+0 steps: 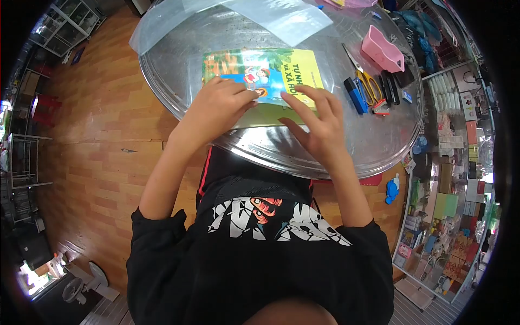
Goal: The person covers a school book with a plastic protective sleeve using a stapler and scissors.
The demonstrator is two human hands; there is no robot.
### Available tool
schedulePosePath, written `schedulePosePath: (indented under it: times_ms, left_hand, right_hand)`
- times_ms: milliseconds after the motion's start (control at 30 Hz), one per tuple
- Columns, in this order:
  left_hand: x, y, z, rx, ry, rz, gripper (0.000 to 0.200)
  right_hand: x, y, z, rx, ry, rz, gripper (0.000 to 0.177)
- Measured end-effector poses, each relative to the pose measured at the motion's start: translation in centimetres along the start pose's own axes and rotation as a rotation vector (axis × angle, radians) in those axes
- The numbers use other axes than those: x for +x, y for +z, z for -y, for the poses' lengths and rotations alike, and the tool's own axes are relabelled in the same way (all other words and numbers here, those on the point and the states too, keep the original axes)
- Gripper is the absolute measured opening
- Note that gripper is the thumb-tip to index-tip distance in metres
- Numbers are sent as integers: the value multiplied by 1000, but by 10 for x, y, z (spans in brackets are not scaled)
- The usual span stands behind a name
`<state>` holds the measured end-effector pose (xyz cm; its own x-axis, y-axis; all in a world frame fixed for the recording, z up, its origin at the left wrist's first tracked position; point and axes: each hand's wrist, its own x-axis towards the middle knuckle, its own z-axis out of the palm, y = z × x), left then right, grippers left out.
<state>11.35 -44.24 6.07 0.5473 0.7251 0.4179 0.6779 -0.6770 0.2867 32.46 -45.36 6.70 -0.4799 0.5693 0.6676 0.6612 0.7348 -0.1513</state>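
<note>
A colourful children's book (271, 70) with a green, blue and yellow cover lies on a round shiny metal tray (374, 135), under or within a clear plastic cover. My left hand (219, 103) presses flat on the book's near left part, fingers curled at its edge. My right hand (317, 122) rests on the book's near right corner with fingers spread. Neither hand lifts the book.
A clear plastic sheet (281, 16) lies at the tray's far side. To the right are a pink box (383, 50), yellow-handled scissors (364, 76), a blue stapler (356, 95) and dark small items. Wooden floor surrounds; shelves of goods stand at right.
</note>
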Motion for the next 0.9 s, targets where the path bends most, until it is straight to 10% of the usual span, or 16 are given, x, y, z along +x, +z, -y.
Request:
schedulePosePath:
  times_ms: [200,333,567,900]
  left_hand:
    - [-20,-11,-26,57,-68,-86,16]
    - [-40,-17,-67,-1302,-768,-66,16]
    - [-31,6,-65,-2058,-1131,-50,35]
    - [-33,22,-51,-2216,-1399,-96,43]
  right_hand:
    - [-14,29,-16,16,-30,91,20]
    - [-18,30,-17,48,-41,60,20]
    - [-18,31,-12,55,-6,46,23]
    - [-29,35,-12,77,31,125,24]
